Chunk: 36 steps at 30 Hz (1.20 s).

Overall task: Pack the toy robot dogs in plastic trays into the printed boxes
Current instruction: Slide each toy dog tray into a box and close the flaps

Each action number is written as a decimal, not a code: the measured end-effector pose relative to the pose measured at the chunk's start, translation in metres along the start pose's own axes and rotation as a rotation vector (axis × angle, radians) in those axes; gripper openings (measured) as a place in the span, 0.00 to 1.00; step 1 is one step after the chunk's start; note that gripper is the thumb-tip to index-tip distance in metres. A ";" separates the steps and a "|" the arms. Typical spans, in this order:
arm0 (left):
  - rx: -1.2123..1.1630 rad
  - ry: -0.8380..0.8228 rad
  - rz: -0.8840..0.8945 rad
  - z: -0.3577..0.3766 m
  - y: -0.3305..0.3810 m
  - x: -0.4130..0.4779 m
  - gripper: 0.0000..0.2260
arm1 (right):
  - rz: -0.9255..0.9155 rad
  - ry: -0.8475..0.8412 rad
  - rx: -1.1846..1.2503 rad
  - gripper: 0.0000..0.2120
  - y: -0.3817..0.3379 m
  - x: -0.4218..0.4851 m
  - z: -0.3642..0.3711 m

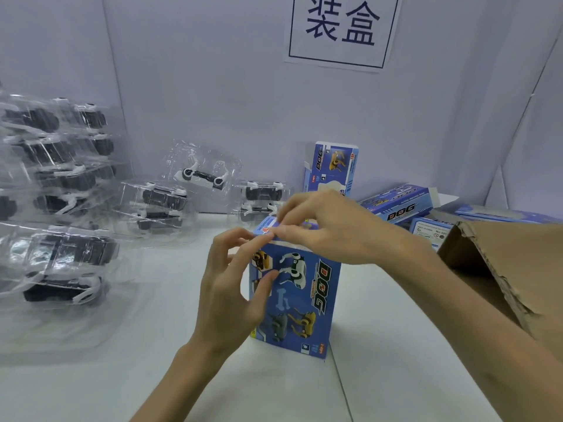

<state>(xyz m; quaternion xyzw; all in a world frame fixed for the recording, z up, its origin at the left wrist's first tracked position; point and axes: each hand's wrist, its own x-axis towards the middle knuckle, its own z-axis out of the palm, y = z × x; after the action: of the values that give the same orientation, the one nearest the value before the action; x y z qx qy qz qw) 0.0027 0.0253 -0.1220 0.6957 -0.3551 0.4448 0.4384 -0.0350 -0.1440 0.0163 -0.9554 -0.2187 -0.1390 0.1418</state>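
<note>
White table [152,376] — trays [70,263], boxes [295,300], carton [502,269]

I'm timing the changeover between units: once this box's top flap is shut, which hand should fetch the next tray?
Probably the left hand: the trayed dogs lie on its side of the upright box, while the right hand pinches the top flap and sits nearer the cardboard carton.
</note>
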 end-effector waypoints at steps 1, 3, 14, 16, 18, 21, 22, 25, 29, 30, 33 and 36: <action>0.018 -0.011 0.014 0.000 -0.001 0.001 0.23 | -0.001 -0.038 0.001 0.12 0.004 -0.004 -0.002; 0.034 -0.025 0.040 -0.002 -0.003 0.001 0.21 | -0.015 -0.086 -0.019 0.14 0.012 -0.013 -0.002; 0.257 -0.072 0.116 -0.004 0.009 0.015 0.14 | -0.009 0.317 0.458 0.04 0.045 -0.047 0.016; 0.239 -0.100 0.115 -0.001 0.018 0.021 0.12 | -0.016 0.353 0.419 0.03 0.044 -0.046 0.019; 0.209 -0.132 0.128 0.004 0.024 0.025 0.10 | -0.025 0.378 0.397 0.03 0.042 -0.045 0.020; 0.138 -0.176 0.142 0.012 0.031 0.028 0.10 | -0.066 0.395 0.418 0.03 0.039 -0.046 0.021; 0.105 -0.183 0.134 0.014 0.032 0.028 0.10 | -0.080 0.391 0.419 0.02 0.039 -0.046 0.021; 0.020 -0.179 0.108 0.016 0.030 0.029 0.08 | -0.079 0.363 0.414 0.05 0.043 -0.052 0.023; -0.013 -0.180 0.133 0.011 0.025 0.034 0.08 | -0.071 0.316 0.403 0.15 0.050 -0.065 0.029; -0.023 -0.186 0.127 0.011 0.026 0.036 0.08 | -0.065 0.311 0.402 0.17 0.051 -0.067 0.030; -0.043 -0.195 0.095 0.012 0.030 0.036 0.05 | -0.071 0.331 0.410 0.19 0.053 -0.070 0.035; -0.007 -0.195 0.077 0.014 0.031 0.033 0.06 | -0.083 0.341 0.394 0.20 0.054 -0.072 0.040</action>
<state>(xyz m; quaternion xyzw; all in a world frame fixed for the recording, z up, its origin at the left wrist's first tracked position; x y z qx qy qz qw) -0.0089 -0.0029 -0.0855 0.7199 -0.4240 0.3903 0.3869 -0.0647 -0.2047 -0.0560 -0.8623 -0.2533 -0.2587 0.3540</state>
